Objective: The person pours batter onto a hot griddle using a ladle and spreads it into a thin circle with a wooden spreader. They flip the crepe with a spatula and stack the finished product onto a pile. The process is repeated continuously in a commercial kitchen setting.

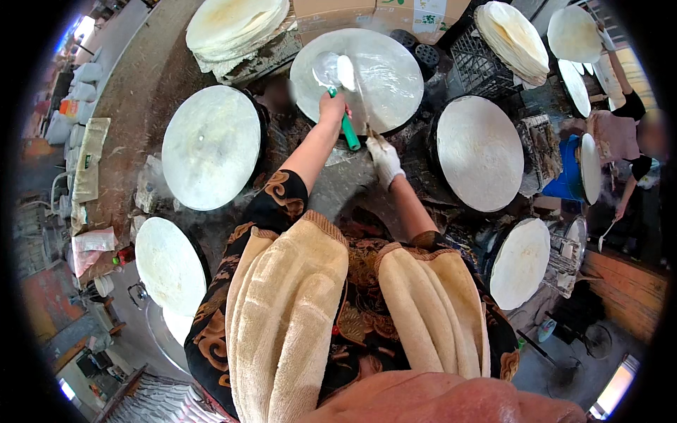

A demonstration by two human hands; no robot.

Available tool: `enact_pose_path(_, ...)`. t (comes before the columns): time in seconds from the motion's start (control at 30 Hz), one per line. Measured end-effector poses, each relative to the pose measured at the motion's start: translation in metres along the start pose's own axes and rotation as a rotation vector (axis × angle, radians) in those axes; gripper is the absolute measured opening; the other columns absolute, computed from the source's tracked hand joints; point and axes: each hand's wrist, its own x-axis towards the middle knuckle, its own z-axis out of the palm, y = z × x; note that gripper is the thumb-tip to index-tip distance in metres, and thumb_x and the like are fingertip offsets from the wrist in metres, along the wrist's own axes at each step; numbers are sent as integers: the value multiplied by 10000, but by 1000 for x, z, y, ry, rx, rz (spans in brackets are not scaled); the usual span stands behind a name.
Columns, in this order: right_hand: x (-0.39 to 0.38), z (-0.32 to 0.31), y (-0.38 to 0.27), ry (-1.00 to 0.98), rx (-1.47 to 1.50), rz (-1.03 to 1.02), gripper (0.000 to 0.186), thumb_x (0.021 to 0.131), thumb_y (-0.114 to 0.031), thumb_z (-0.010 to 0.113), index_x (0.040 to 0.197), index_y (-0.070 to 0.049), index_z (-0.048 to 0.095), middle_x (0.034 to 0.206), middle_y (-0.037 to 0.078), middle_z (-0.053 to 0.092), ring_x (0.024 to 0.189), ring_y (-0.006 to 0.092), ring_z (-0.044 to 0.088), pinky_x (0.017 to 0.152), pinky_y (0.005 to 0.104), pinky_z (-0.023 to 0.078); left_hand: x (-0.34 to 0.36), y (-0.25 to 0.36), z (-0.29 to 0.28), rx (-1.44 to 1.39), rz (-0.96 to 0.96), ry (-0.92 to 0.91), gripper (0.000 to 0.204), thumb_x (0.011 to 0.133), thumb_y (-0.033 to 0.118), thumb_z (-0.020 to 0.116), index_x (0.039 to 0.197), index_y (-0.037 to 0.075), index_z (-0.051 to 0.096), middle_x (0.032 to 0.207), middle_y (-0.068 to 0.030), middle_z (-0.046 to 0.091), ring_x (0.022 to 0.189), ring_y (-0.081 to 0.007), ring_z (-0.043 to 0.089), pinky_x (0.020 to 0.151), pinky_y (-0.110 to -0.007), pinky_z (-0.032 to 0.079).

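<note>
Pinkish cloth | green-handled roller: white head beyond left grip

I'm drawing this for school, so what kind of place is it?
Probably a flatbread or pancake workshop, though I can't be certain. Big round griddles stand in front and on both sides, thin pale rounds are piled in stacks, and the left hand holds a green-handled tool over one griddle.

At the upper centre of the frame, the cardboard box and the black cylinders obstruct passage behind the round griddle. Between the two forearms, at centre, there is free room.
</note>
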Motion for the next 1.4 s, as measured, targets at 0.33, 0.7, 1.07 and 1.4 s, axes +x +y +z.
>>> enact_pose_path(0.33, -2, -38, -50, 24, -287, -18, 460, 914, -293, 531, 1337, -115, 495, 776, 53, 610, 585, 112, 520, 527, 261, 438, -30, 27, -53, -438, -222, -346, 391, 922, 300, 493, 580, 183, 343, 460, 50, 327, 378, -90, 330, 338, -240, 247)
enact_pose_path(0.7, -52, 30, -86, -385, -24, 220, 437, 881, -240, 606, 1283, -77, 554, 830, 1, 628, 600, 68, 540, 526, 209, 440, -145, 101, -147, -679, 117, -633, 142, 975, 160, 438, 838, 123, 430, 523, 44, 367, 346, -56, 331, 275, -191, 284)
enact_pose_path(1.07, -56, 180, -53, -582, -663, -93, 472, 893, -313, 563, 1323, -124, 509, 1193, 151, 603, 1092, 253, 574, 921, 324, 424, -264, -26, -317, -666, -45, 139, 56, 919, 83, 473, 927, 120, 433, 543, 32, 389, 375, -71, 372, 312, -219, 295)
enact_pose_path(1.4, -91, 180, -55, -630, -199, 332, 423, 920, -238, 542, 1337, -173, 510, 665, -46, 492, 493, 48, 408, 434, 212, 352, -102, 36, -340, -429, 255, 396, 52, 873, 74, 473, 876, 48, 427, 564, -24, 431, 418, -124, 426, 361, -279, 370)
